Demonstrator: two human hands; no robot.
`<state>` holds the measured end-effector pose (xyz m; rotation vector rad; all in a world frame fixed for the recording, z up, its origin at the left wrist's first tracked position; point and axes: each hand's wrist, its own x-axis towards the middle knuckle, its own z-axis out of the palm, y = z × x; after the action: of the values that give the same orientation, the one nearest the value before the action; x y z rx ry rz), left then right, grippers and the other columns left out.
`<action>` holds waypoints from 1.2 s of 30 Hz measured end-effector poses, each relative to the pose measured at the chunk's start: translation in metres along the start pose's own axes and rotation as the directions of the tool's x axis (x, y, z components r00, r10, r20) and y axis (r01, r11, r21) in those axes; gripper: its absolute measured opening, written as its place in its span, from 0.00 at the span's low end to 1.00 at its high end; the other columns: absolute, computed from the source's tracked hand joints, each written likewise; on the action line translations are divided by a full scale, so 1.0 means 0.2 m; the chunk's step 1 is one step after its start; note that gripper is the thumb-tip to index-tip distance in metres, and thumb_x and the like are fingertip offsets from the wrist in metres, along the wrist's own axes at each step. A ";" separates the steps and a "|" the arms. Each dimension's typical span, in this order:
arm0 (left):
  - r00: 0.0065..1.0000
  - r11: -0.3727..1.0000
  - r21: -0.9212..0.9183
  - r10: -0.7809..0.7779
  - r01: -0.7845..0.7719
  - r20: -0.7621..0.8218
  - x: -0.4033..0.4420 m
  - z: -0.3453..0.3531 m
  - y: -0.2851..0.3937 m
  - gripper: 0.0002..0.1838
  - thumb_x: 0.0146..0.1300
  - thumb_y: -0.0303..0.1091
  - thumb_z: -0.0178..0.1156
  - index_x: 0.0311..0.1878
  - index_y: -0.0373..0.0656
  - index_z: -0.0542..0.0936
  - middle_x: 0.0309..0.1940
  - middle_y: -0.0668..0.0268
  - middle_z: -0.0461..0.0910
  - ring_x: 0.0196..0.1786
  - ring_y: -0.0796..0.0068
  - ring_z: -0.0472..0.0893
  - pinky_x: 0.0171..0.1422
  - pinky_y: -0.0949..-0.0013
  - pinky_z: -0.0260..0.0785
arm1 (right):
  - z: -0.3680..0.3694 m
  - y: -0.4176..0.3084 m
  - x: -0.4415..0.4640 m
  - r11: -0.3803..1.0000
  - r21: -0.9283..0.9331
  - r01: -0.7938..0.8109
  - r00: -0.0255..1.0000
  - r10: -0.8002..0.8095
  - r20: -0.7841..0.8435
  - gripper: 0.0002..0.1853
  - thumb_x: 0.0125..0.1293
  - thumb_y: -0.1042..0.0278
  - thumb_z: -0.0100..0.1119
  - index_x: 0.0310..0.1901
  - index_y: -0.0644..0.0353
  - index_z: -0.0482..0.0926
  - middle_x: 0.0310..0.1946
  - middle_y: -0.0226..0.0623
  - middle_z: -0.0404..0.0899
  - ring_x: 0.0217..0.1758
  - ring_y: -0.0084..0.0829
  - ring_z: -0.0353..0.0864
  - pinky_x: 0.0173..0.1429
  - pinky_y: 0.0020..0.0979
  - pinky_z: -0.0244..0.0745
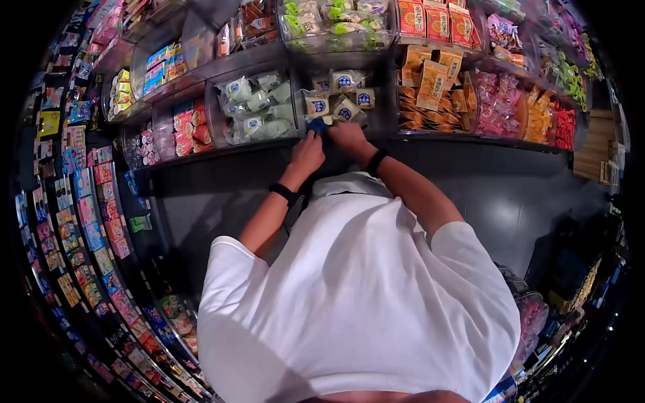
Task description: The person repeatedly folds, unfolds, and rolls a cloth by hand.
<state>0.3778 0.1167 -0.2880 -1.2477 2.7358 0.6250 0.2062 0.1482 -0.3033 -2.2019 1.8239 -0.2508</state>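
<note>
Both of my hands meet at the front edge of a clear bin [381, 121] holding white packets with blue round logos [346, 107]. My left hand [308, 152] has its fingers closed on a small dark blue item [318, 125]. Close beside it, my right hand [348, 136] is closed by the same blue item and a pale packet; its fingertips are too small to make out. Each wrist wears a black band. Just left of my hands is a bin of pale green wrapped snacks [259, 107].
Orange packets [433, 87] and pink packets [498, 101] fill bins to the right. Red packets [191, 126] lie in a bin to the left. Shelves of colourful packages [101, 221] curve down the left side. A dark tiled floor [490, 195] lies below the bins.
</note>
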 end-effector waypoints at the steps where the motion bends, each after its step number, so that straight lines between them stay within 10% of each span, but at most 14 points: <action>1: 1.000 1.000 0.001 -0.002 0.002 -0.008 0.02 0.02 0.03 0.18 0.56 0.26 0.55 0.51 0.34 0.77 0.47 0.50 0.75 0.41 0.45 0.83 0.44 0.47 0.78 | -0.02 0.02 -0.04 0.999 0.004 -0.034 0.999 0.034 -0.001 0.02 0.54 0.70 0.61 0.29 0.55 0.81 0.30 0.42 0.81 0.38 0.44 0.85 0.40 0.43 0.80; 9: 0.980 0.975 -0.114 0.194 -0.190 0.034 0.22 0.14 0.49 0.25 0.57 0.29 0.56 0.59 0.32 0.72 0.49 0.49 0.73 0.45 0.46 0.81 0.48 0.48 0.75 | -0.18 0.37 -0.47 0.988 -0.080 -0.129 0.978 0.114 -0.173 0.12 0.55 0.72 0.58 0.42 0.55 0.82 0.37 0.37 0.78 0.41 0.41 0.82 0.41 0.41 0.78; 12: 0.958 0.832 -0.489 0.287 -0.260 -0.021 0.36 0.22 0.61 0.30 0.56 0.33 0.60 0.62 0.30 0.68 0.52 0.42 0.74 0.54 0.38 0.76 0.59 0.52 0.70 | -0.33 0.46 -0.59 0.964 -0.049 -0.263 0.938 0.244 -0.245 0.19 0.52 0.73 0.61 0.49 0.52 0.81 0.40 0.37 0.77 0.45 0.43 0.80 0.41 0.42 0.77; 15: 0.937 0.809 -0.586 0.158 0.058 0.312 0.42 -0.01 0.77 0.32 0.56 0.35 0.60 0.64 0.31 0.67 0.54 0.37 0.76 0.59 0.40 0.75 0.63 0.51 0.68 | -0.38 0.52 -0.63 0.959 -0.086 -0.270 0.889 0.214 -0.405 0.25 0.49 0.75 0.62 0.53 0.51 0.81 0.43 0.40 0.76 0.51 0.45 0.76 0.51 0.43 0.74; 17: 0.972 0.734 -0.669 0.223 -0.116 0.076 0.43 0.07 0.76 0.36 0.57 0.36 0.60 0.68 0.32 0.64 0.58 0.37 0.74 0.60 0.40 0.74 0.65 0.52 0.67 | -0.41 0.53 -0.61 0.912 0.028 -0.410 0.862 0.397 -0.315 0.26 0.50 0.77 0.60 0.55 0.50 0.81 0.45 0.41 0.76 0.53 0.46 0.75 0.55 0.44 0.72; 19: 0.936 0.731 -0.608 0.347 -0.310 -0.060 0.46 0.07 0.72 0.40 0.59 0.36 0.59 0.73 0.31 0.57 0.60 0.39 0.69 0.63 0.39 0.71 0.68 0.54 0.65 | -0.40 0.58 -0.55 0.884 0.026 -0.467 0.797 0.433 -0.421 0.27 0.52 0.79 0.58 0.56 0.51 0.81 0.43 0.41 0.76 0.48 0.47 0.75 0.51 0.45 0.74; 27: 0.939 0.927 -0.271 0.308 -0.259 0.156 0.61 -0.08 0.71 0.36 0.58 0.31 0.57 0.72 0.36 0.61 0.59 0.45 0.68 0.58 0.42 0.75 0.58 0.46 0.71 | -0.41 0.68 -0.40 0.881 0.307 -0.361 0.868 0.437 -0.235 0.25 0.55 0.79 0.55 0.58 0.65 0.75 0.47 0.57 0.76 0.52 0.57 0.77 0.57 0.47 0.74; 36: 0.918 0.916 -0.088 0.380 -0.390 -0.115 1.04 -0.08 0.54 0.16 0.57 0.28 0.55 0.50 0.36 0.77 0.44 0.53 0.78 0.46 0.46 0.78 0.48 0.50 0.76 | -0.50 0.69 -0.07 0.888 0.286 -0.360 0.868 0.431 -0.245 0.25 0.58 0.72 0.58 0.59 0.66 0.73 0.49 0.62 0.75 0.51 0.62 0.76 0.56 0.50 0.73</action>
<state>0.1611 0.0271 -0.2845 -0.7676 3.0965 0.7736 0.0447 0.1281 -0.2503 -1.6485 2.2287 -0.7060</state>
